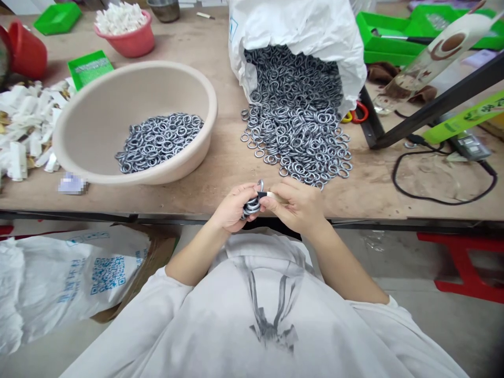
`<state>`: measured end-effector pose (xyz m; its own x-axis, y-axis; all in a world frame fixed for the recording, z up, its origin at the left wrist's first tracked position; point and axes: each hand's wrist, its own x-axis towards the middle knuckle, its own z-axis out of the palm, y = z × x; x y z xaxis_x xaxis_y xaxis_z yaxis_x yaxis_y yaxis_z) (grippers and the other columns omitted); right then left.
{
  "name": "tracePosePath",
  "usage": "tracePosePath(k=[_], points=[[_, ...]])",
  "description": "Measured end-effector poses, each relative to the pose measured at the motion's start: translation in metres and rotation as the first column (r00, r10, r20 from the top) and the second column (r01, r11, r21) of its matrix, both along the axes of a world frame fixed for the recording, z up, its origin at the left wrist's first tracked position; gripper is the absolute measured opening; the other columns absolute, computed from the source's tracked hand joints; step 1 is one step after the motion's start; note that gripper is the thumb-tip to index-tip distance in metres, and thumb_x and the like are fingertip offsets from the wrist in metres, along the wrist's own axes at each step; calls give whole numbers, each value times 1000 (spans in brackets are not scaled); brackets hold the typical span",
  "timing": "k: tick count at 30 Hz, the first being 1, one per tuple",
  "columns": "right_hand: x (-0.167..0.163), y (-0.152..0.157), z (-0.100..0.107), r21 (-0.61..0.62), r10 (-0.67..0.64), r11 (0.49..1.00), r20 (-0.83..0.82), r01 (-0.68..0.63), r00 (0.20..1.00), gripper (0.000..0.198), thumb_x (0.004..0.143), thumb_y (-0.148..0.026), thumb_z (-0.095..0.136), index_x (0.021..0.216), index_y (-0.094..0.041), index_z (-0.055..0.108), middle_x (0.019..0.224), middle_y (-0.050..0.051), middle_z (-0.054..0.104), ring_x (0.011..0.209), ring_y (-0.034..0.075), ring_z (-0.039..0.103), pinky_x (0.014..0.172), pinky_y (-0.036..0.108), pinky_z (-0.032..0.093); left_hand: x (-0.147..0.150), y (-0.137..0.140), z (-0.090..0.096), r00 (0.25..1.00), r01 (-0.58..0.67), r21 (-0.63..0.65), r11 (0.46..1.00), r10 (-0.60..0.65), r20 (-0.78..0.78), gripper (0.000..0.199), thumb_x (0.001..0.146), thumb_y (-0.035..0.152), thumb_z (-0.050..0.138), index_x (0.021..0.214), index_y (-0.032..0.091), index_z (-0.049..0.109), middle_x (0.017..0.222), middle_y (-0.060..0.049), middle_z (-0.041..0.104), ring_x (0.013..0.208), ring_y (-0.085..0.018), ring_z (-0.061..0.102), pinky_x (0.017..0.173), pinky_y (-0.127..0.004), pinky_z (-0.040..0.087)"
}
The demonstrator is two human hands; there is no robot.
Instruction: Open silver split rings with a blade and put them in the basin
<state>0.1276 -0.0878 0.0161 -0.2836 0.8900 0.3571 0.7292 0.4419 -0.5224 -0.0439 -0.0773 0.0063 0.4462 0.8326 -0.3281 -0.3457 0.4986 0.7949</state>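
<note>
At the table's front edge, my left hand (235,206) is closed around several grey metal rings (251,208), one of them standing up at the fingertips. My right hand (301,205) pinches a small tool with a white handle (271,195) and a dark flat tip, which touches or nearly touches the raised ring. Just beyond my hands lies a heap of loose grey rings (299,139), spilling from the mouth of a white sack (295,23). To the left, a wide beige basin (136,94) holds more of the same rings.
White pieces (19,126) are piled at the far left. Behind the basin stand a green tray (90,68) and a red bowl (129,42) of white parts. On the right are a black metal frame (433,105), a bottle (429,58) and a looped black cable (394,176).
</note>
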Motion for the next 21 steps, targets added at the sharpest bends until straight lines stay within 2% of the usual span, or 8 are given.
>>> tracePosePath(k=[5,9,12,14,15,16,18,21], points=[[22,21,-14,-45,-256,967,-128,252,958,43,96,-55,50,77,-22,69,74,5,66,72,20,60,66,31,38,0,-14,5,972,224,59,973,-220,-79,39,73,51,72,64,15,59,54,-3,60,39,-7,43,36,-19,27],[26,28,-27,-117,-283,957,-196,264,939,40,94,-54,53,74,-21,66,71,3,65,67,19,58,63,31,37,-20,-8,33,962,6,372,928,97,-256,34,84,49,65,75,16,67,63,-3,65,47,-10,51,45,-23,38],[18,27,-33,-111,-278,959,-168,262,946,38,92,-52,54,73,-21,65,73,4,65,70,20,58,65,32,37,-48,18,60,751,-157,780,606,586,-304,29,94,42,56,99,19,72,75,-3,69,64,-14,62,64,-28,48],[13,26,-35,-90,-273,961,-134,263,953,38,92,-52,54,72,-22,64,73,4,65,72,20,58,66,32,37,-68,40,73,484,-90,949,304,846,-225,30,98,31,49,118,20,68,91,-4,72,81,-16,66,79,-32,50],[11,26,-36,-78,-270,962,-117,262,956,39,92,-52,53,71,-22,63,73,4,65,71,20,58,65,32,37,-76,52,78,322,-11,974,224,923,-209,31,98,25,47,122,20,65,108,-5,72,95,-18,66,91,-35,49],[9,25,-37,-67,-265,964,-102,259,959,39,93,-52,52,70,-22,63,73,4,64,71,20,58,65,31,37,-83,62,80,163,79,968,238,955,-248,32,96,23,48,124,20,63,116,-7,70,106,-21,64,100,-39,45],[8,25,-39,-45,-259,965,-76,257,963,40,93,-53,52,71,-22,63,74,4,64,71,20,58,64,31,36,-94,78,81,-92,151,883,445,895,-436,34,93,27,53,125,20,62,126,-10,67,117,-30,59,106,-50,40],[9,25,-42,-26,-261,965,-57,260,964,38,94,-52,52,74,-22,65,76,5,66,74,21,60,65,31,38,-103,86,78,-178,185,754,631,776,-605,36,90,40,57,119,20,65,135,-12,62,126,-38,51,108,-58,36]])
